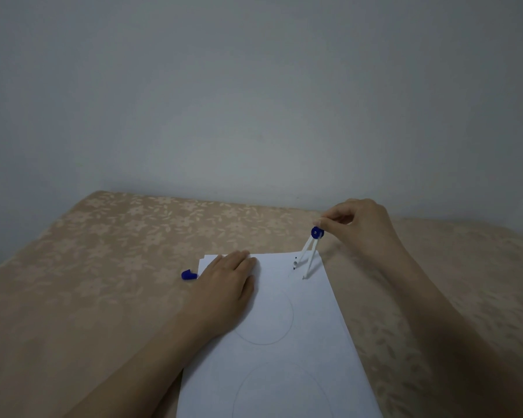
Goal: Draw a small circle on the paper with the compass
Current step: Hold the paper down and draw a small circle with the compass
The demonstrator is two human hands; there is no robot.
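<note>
Pinching compass (310, 251) top, right hand (357, 227), over paper (284, 342).

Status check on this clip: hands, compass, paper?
Right hand pinching compass top, legs narrow, tips at paper's far right corner. Left hand flat on paper. Two larger circles already drawn; corner unobstructed.

Two bare forearms, entering from the near edge; no sleeves, no cuffs anywhere along them; left hand (224, 285) broad-backed, fingers close together, free of rings; right hand (357, 227) far right, knuckles rounded, likewise free of rings; wrists plain, without watch or band; nails too small to make out.
</note>
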